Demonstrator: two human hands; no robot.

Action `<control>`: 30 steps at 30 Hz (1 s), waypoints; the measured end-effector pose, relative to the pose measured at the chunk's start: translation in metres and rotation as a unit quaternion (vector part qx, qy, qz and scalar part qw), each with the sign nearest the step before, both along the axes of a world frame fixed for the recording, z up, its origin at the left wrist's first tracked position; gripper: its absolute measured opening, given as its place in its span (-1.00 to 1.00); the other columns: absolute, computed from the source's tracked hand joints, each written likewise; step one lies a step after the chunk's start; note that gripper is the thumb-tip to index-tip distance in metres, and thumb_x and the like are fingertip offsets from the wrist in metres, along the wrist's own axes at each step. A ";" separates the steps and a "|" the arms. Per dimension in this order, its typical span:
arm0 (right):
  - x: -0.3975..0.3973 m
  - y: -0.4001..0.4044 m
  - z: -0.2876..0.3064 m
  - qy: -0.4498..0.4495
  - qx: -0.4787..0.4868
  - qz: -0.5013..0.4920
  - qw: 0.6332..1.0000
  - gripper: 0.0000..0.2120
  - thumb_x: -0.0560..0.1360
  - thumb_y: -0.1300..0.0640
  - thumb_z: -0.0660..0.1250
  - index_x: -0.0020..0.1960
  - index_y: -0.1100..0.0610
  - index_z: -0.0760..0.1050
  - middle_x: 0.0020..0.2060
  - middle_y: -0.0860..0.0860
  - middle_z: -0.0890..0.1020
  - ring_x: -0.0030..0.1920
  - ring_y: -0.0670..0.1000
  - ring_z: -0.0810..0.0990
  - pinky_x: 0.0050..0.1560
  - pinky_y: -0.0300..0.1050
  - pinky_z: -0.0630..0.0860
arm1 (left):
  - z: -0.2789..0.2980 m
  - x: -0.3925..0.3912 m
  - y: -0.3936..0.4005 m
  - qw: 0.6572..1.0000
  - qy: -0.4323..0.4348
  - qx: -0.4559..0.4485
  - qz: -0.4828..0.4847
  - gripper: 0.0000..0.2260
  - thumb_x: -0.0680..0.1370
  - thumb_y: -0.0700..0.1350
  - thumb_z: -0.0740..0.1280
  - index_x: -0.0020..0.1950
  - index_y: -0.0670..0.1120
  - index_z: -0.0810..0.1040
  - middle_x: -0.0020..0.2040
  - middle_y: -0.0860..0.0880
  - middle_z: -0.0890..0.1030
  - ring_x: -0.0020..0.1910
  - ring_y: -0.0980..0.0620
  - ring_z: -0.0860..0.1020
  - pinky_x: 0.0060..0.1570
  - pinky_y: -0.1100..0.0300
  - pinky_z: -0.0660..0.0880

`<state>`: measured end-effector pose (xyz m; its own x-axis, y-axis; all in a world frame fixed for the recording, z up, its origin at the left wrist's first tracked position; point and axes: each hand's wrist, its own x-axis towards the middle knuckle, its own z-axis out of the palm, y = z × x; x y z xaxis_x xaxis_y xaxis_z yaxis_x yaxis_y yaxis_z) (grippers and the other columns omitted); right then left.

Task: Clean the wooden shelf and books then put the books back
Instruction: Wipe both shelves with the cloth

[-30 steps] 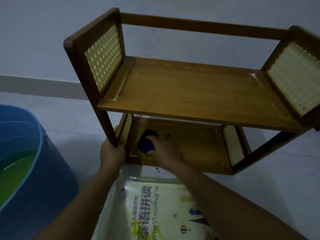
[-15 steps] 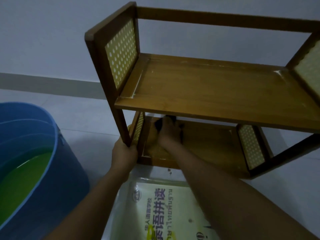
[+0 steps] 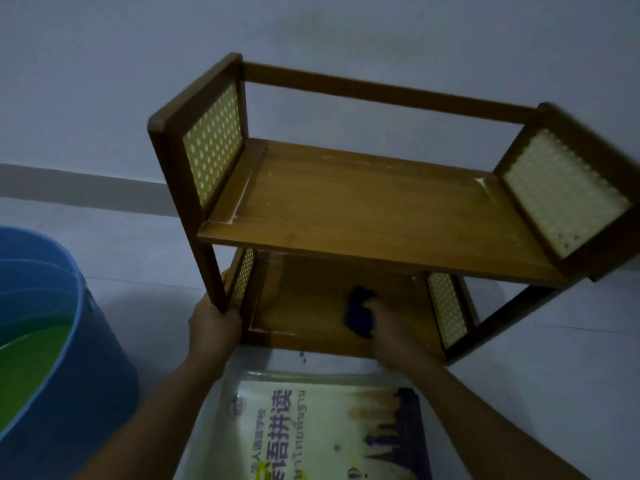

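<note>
Head view, dim light. A two-tier wooden shelf point(image 3: 374, 209) stands on a pale floor point(image 3: 554, 358) before a plain wall point(image 3: 311, 36), its end frames filled with perforated cream panels point(image 3: 214, 143). Both tiers are bare of books; pale streaks mark the corners and edges of the upper board. The left hand point(image 3: 213, 323) is clenched around the foot of the near left post, fingers wrapped about the wood. The right hand point(image 3: 391, 323) reaches under the upper board onto the lower tier, its fingers curled over a dark blue cloth point(image 3: 360, 311) that lies pressed flat against the board, right of centre and near the right-hand lower panel. The hand is somewhat blurred. In front of the shelf, between the two forearms, a book point(image 3: 322, 427) with a pale yellow cover and printed characters lies flat on the floor, just beside the shelf's near edge; its lower part runs out of frame. At far left stands a blue bucket point(image 3: 79, 358) holding greenish liquid point(image 3: 24, 362), well apart from the shelf.
</note>
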<state>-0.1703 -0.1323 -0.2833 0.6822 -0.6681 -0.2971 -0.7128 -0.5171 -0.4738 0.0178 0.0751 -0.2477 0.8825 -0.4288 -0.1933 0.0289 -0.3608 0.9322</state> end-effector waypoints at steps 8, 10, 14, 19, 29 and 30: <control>0.072 0.072 0.016 0.006 0.000 -0.053 0.999 -0.68 0.57 0.24 0.17 0.30 0.07 0.37 0.23 0.15 0.47 0.16 0.18 0.48 0.10 0.05 0.44 | 0.001 -0.005 -0.006 0.999 0.013 -0.015 0.038 -0.57 0.56 -0.33 0.18 0.36 0.02 0.47 -0.02 -0.13 0.61 -0.05 -0.16 0.57 -0.22 0.09 0.48; 0.115 0.122 0.017 -0.044 0.039 0.057 0.997 -0.77 0.56 0.19 0.18 0.21 0.08 0.40 0.25 0.15 0.47 0.28 0.21 0.40 0.29 0.18 0.33 | 0.001 -0.005 -0.005 0.999 0.000 -0.015 0.048 -0.56 0.54 -0.34 0.21 0.34 0.03 0.50 -0.02 -0.10 0.63 -0.03 -0.14 0.58 -0.12 0.04 0.52; 0.101 0.101 0.023 -0.015 0.057 0.125 0.990 -0.63 0.49 0.26 0.25 0.24 0.01 0.32 0.13 0.15 0.53 0.13 0.23 0.53 0.04 0.12 0.47 | -0.002 -0.001 -0.001 1.000 0.001 -0.009 0.026 -0.61 0.57 -0.31 0.20 0.32 0.05 0.49 -0.01 -0.08 0.62 -0.02 -0.09 0.58 -0.18 0.07 0.53; -0.016 -0.005 0.013 0.028 0.116 -0.068 0.990 -0.61 0.49 0.12 0.32 0.29 -0.02 0.34 0.03 0.15 0.55 -0.08 0.13 0.56 -0.05 0.05 0.52 | -0.002 0.000 -0.004 1.000 -0.009 0.009 0.028 -0.60 0.58 -0.30 0.18 0.35 0.03 0.47 0.01 -0.10 0.61 -0.04 -0.12 0.57 -0.21 0.09 0.51; -0.048 0.049 0.116 -0.198 -0.016 -0.082 0.977 -0.62 0.60 0.32 0.19 0.41 0.18 0.30 0.23 0.14 0.52 0.17 0.08 0.51 0.11 -0.07 0.46 | 0.076 -0.032 0.063 0.985 -0.069 0.139 -0.079 -0.28 0.56 0.07 0.33 0.59 -0.09 0.03 0.56 -0.14 0.19 0.51 -0.14 0.23 0.41 -0.06 0.25; -0.053 0.062 0.123 -0.200 -0.030 -0.060 0.978 -0.62 0.59 0.32 0.19 0.39 0.16 0.31 0.21 0.12 0.53 0.15 0.05 0.51 0.10 -0.06 0.48 | 0.082 -0.045 0.080 0.983 -0.088 0.125 -0.106 -0.29 0.56 0.06 0.33 0.59 -0.08 0.04 0.57 -0.10 0.16 0.53 -0.09 0.18 0.43 -0.02 0.21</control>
<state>-0.2230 -0.0708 -0.1601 0.6520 -0.7580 0.0199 -0.5339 -0.4776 -0.6978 -0.0272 0.1551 -0.1658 0.8080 -0.5649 -0.1674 -0.2257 -0.5592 0.7977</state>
